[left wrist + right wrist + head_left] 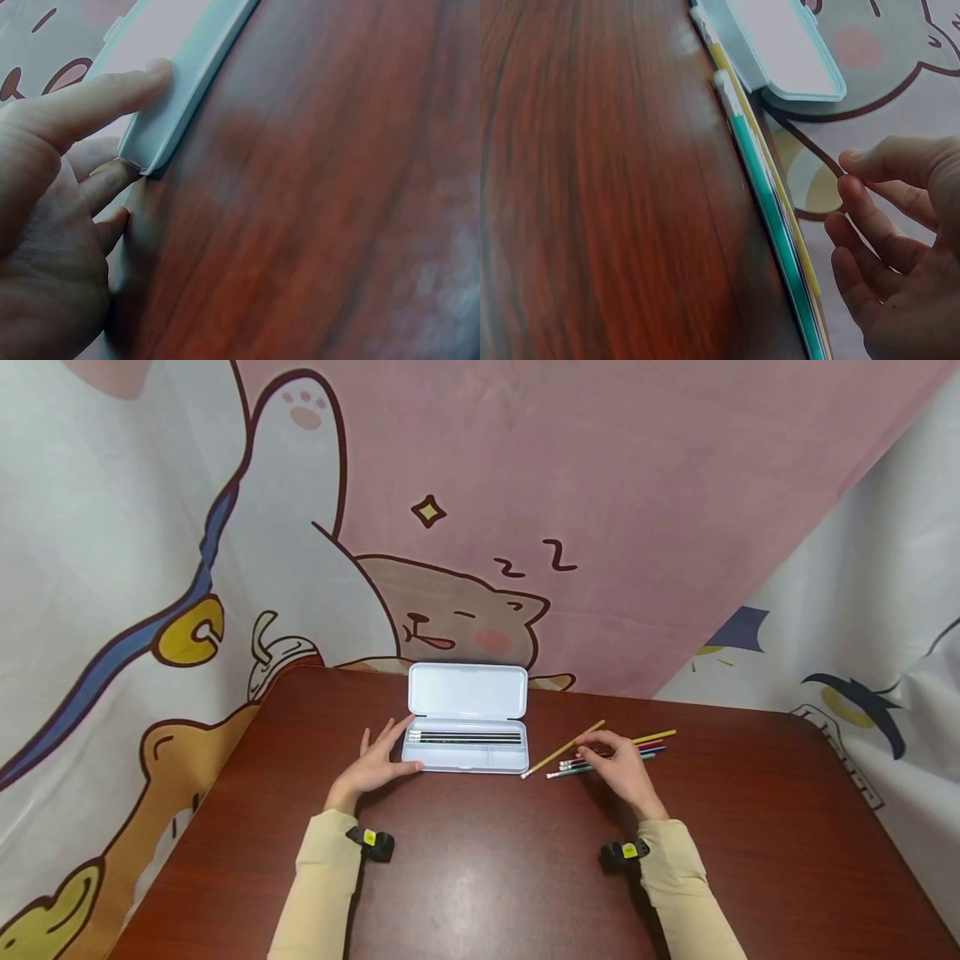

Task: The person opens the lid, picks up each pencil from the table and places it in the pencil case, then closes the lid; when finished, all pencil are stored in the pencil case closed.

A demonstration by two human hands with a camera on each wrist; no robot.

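Note:
A white pencil case (461, 761) lies with its lid (468, 691) raised at the back. Several black pencils (472, 737) lie in its rear compartment. My left hand (372, 770) grips the case's left end, its thumb (120, 94) over the front rim and the other fingers around the end. Over the loose pencils hovers my right hand (617, 770), thumb and index fingertip together with nothing visible between them. A yellow pencil (558, 752) slants beside those fingertips, its eraser end by the case's front right corner. A teal pencil (769, 199) lies near it.
Under and beyond the right hand, red (651, 744), blue (657, 749) and another yellow pencil (660, 735) lie bunched. The brown wooden table (480, 877) meets a cartoon-printed cloth (637, 527) along its back edge.

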